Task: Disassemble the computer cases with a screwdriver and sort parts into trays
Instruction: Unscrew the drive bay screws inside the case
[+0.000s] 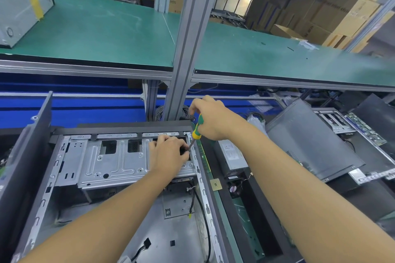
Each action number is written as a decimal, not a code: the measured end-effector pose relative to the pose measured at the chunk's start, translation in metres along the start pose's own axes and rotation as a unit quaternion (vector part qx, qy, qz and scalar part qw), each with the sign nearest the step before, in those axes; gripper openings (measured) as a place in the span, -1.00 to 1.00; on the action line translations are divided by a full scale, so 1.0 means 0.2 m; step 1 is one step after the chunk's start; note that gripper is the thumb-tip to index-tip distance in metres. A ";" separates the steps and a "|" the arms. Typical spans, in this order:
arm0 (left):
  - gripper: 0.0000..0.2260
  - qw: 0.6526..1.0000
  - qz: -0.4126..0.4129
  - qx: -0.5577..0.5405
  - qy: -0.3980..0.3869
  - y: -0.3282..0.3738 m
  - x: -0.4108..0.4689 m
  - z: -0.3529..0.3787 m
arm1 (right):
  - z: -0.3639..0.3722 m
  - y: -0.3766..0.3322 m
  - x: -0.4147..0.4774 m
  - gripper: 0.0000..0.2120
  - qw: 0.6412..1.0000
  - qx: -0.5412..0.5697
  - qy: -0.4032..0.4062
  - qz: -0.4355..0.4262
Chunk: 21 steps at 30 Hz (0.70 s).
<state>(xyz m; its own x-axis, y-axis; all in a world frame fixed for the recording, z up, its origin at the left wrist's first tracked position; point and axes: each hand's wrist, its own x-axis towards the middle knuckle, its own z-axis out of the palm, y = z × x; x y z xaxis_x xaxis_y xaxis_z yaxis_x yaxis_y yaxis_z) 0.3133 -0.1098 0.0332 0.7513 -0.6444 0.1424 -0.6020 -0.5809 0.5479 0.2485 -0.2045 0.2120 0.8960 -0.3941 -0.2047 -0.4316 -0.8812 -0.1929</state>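
Observation:
An open computer case (64, 179) lies on its side in front of me, with a silver drive cage (106, 162) across its far end. My right hand (210, 119) grips the green and yellow handle of a screwdriver (196, 132), whose dark shaft slants down to the cage's right end. My left hand (168, 153) rests on that end of the cage with its fingers curled beside the screwdriver tip. What the left fingers hold is hidden. Black cables (201, 209) run along the case floor.
A power supply (233, 156) and a small fan (234, 189) lie in a black tray to the right. Another grey case panel (310, 141) and a circuit board (365, 128) sit farther right. A green shelf (96, 28) and an aluminium post (183, 49) stand ahead.

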 end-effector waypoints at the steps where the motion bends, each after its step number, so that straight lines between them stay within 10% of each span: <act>1: -0.95 1.000 -0.008 0.003 -0.006 0.01 0.01 0.00 | 0.00 0.00 -0.01 -0.62 1.000 0.011 -0.012 -0.001; 12: -0.87 0.992 0.058 -0.108 -0.016 0.01 0.06 -0.06 | -0.04 0.06 -0.16 -0.81 0.973 0.141 0.181 0.007; 21: -0.84 0.949 0.158 -0.128 -0.241 0.44 -0.02 -0.01 | -0.03 0.43 -0.40 -0.86 0.931 0.141 0.297 0.160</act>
<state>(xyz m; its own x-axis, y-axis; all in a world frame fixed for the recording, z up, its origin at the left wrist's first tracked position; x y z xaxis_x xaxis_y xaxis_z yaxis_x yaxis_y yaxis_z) 0.2575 -0.1571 0.0829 0.2970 -0.9545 -0.0267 -0.6447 -0.2211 0.7317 0.1417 -0.2500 0.2178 0.5793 -0.7739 0.2560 -0.6222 -0.6227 -0.4745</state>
